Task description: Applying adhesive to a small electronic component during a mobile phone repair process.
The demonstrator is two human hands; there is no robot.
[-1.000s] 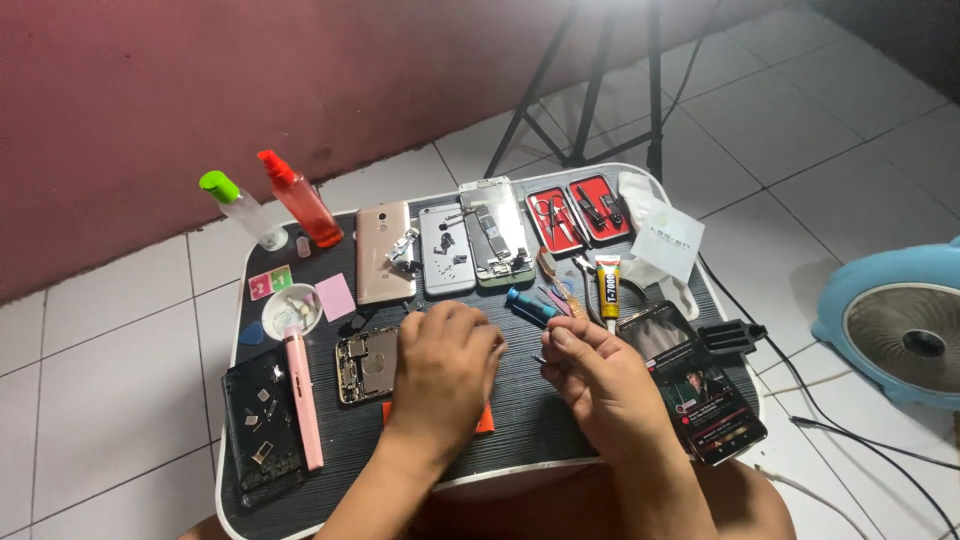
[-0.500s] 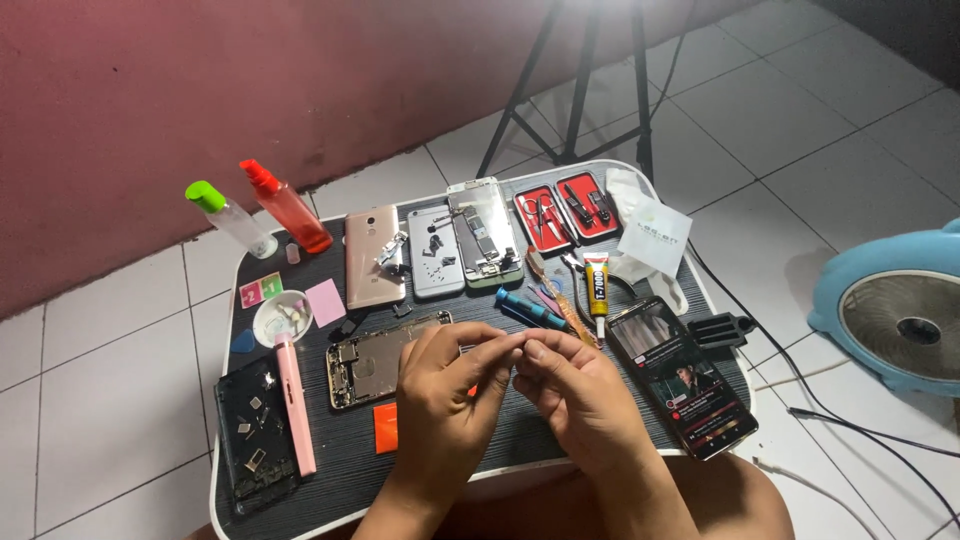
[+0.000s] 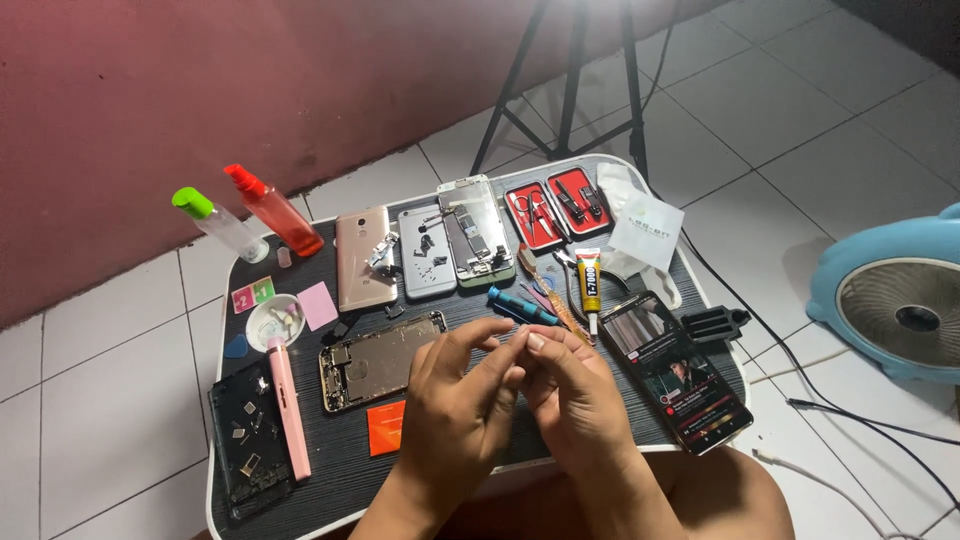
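My left hand (image 3: 458, 400) and my right hand (image 3: 570, 385) meet fingertip to fingertip above the middle of a small dark table (image 3: 330, 470). Something very small seems pinched between the fingertips, but it is too small to make out. Just left of my left hand lies an opened phone frame (image 3: 372, 362) with its inner parts showing. An orange square pad (image 3: 385, 428) lies under my left wrist. A blue screwdriver (image 3: 522, 306) lies just beyond my fingers.
Gold and silver phone backs (image 3: 362, 258), a phone board tray (image 3: 477, 233), a red tool kit (image 3: 556, 206), a glue tube (image 3: 589, 282), a lit phone (image 3: 675, 372), a pink pen (image 3: 288, 405), two bottles (image 3: 270, 212). A blue fan (image 3: 895, 300) and cables lie on the floor at right.
My left hand lifted off the table and came up to meet my right hand, uncovering the opened phone frame and the orange pad. The camera view shifted slightly.
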